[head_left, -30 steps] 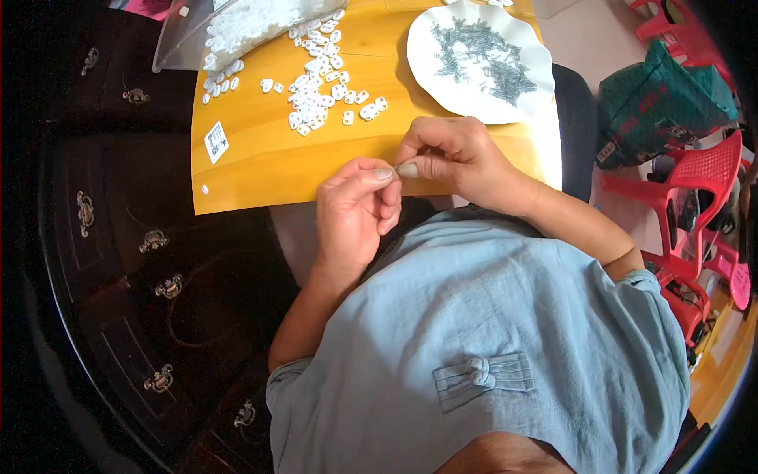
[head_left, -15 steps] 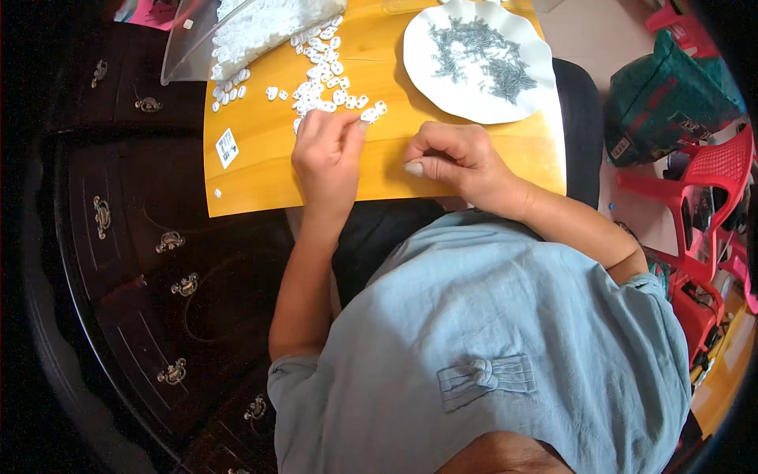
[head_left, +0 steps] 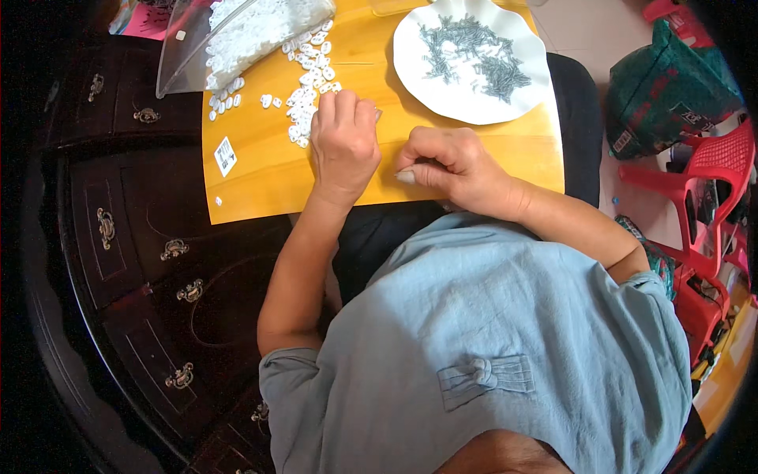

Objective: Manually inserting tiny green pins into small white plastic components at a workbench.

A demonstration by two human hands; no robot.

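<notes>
My left hand [head_left: 346,146] is closed above the yellow tabletop [head_left: 268,182], at the near end of a trail of small white oval plastic pieces [head_left: 302,107]. Its fingertips point away, so whatever they grip is hidden. To its right my right hand [head_left: 450,164] is curled, thumb pressed toward the index finger; anything inside is too small or covered to name. Beyond the right hand stands a white wavy-rimmed plate [head_left: 410,59] bearing many thin grey screw-like or pin-like parts [head_left: 505,77]. A clear container [head_left: 183,47] at the far left spills a heap of the white pieces.
Dark wooden drawers [head_left: 118,182] with metal handles flank the table on the left. On the right are a red plastic chair [head_left: 718,158] and a dark green bag [head_left: 671,99]. A white label [head_left: 225,156] is stuck on the tabletop's left side.
My left hand has shifted right and turned over the near white pieces, hiding its fingertips and coming closer to my right hand. My right hand has barely moved. The view has shifted slightly.
</notes>
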